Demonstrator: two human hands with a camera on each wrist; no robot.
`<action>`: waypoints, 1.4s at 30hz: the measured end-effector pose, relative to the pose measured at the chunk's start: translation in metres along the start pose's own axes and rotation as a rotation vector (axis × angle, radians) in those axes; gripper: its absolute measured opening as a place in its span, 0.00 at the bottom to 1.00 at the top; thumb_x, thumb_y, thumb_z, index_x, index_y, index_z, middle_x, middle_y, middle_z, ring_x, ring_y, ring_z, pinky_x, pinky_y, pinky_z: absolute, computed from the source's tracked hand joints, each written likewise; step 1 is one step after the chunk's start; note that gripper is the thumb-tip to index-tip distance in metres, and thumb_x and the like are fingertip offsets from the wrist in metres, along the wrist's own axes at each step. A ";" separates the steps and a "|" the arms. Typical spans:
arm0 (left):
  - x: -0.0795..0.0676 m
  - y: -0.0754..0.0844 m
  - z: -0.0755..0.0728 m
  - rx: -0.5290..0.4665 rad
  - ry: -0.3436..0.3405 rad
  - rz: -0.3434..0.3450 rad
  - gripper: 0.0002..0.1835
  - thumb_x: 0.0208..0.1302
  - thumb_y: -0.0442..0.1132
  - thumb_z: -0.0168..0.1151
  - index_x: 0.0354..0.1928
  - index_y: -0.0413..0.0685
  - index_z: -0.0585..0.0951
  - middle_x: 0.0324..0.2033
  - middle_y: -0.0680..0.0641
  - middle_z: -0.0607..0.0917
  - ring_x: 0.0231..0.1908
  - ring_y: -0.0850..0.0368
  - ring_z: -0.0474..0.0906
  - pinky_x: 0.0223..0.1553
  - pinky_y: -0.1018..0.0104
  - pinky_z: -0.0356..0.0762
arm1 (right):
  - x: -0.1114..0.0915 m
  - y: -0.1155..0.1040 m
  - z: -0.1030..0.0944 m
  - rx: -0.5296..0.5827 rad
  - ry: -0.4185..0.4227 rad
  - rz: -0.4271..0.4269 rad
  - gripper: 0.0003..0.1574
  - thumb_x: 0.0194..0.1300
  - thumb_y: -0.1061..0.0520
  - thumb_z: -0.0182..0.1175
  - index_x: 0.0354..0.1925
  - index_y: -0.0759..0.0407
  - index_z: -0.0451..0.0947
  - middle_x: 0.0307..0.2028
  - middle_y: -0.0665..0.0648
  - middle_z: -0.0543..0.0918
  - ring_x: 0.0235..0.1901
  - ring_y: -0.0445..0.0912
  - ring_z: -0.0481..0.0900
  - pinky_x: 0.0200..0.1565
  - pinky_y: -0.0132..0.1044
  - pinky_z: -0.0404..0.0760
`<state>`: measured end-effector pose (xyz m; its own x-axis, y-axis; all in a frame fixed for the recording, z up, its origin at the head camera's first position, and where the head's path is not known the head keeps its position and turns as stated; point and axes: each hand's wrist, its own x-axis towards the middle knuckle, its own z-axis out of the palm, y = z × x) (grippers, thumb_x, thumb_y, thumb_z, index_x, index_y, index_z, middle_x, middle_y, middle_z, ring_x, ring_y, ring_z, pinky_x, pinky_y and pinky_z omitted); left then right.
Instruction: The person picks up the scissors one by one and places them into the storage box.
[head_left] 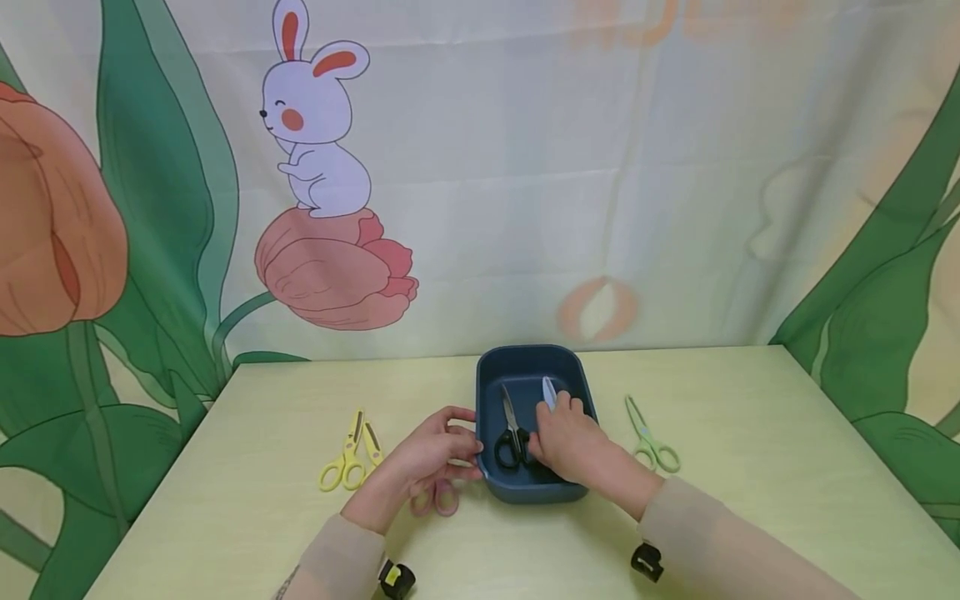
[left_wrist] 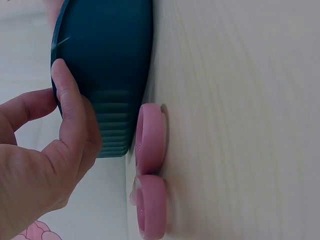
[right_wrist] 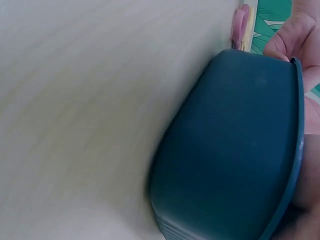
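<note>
A dark blue rectangular bin (head_left: 532,493) stands on the table with black-handled scissors (head_left: 512,433) lying inside, points toward the far end. My left hand (head_left: 438,448) holds the bin's left wall. In the left wrist view, the thumb and a finger of that hand (left_wrist: 45,150) pinch the rim. Reaching down into the bin, my right hand (head_left: 570,437) holds pale blue scissors (head_left: 550,392); only their tip shows past the fingers. Pink-handled scissors (head_left: 435,498) lie beside the bin below my left hand, their handle loops (left_wrist: 152,140) close to its wall.
Yellow scissors (head_left: 351,458) lie spread on the table to the left of my left hand. Green scissors (head_left: 651,437) rest to the right of the bin. A printed cloth backdrop (head_left: 487,208) hangs behind the table's far edge.
</note>
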<state>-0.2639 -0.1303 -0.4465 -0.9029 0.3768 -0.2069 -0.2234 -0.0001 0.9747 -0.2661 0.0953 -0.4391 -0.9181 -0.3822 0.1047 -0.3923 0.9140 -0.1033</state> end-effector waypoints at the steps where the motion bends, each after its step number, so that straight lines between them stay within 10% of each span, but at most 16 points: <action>1: 0.000 0.000 0.000 0.000 0.000 -0.002 0.29 0.68 0.26 0.54 0.69 0.31 0.61 0.39 0.42 0.76 0.31 0.55 0.79 0.34 0.62 0.87 | 0.000 0.000 0.001 0.004 -0.014 0.000 0.17 0.71 0.52 0.61 0.40 0.67 0.72 0.38 0.69 0.70 0.39 0.61 0.71 0.35 0.50 0.82; 19: 0.001 -0.001 0.001 0.014 0.002 -0.007 0.29 0.67 0.27 0.55 0.68 0.32 0.61 0.36 0.42 0.78 0.31 0.54 0.80 0.34 0.62 0.87 | 0.001 0.001 0.000 -0.047 -0.128 -0.008 0.24 0.72 0.44 0.63 0.53 0.62 0.79 0.44 0.68 0.80 0.43 0.60 0.81 0.40 0.55 0.84; 42: -0.001 -0.001 0.000 0.018 0.000 -0.005 0.30 0.66 0.28 0.55 0.70 0.33 0.61 0.40 0.41 0.78 0.32 0.53 0.79 0.36 0.62 0.87 | -0.018 0.023 -0.022 -0.047 0.217 -0.160 0.18 0.70 0.47 0.66 0.45 0.62 0.81 0.33 0.56 0.76 0.29 0.48 0.73 0.26 0.38 0.76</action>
<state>-0.2633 -0.1307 -0.4473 -0.9017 0.3769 -0.2121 -0.2216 0.0184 0.9750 -0.2572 0.1262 -0.4212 -0.8092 -0.4889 0.3258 -0.5238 0.8516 -0.0229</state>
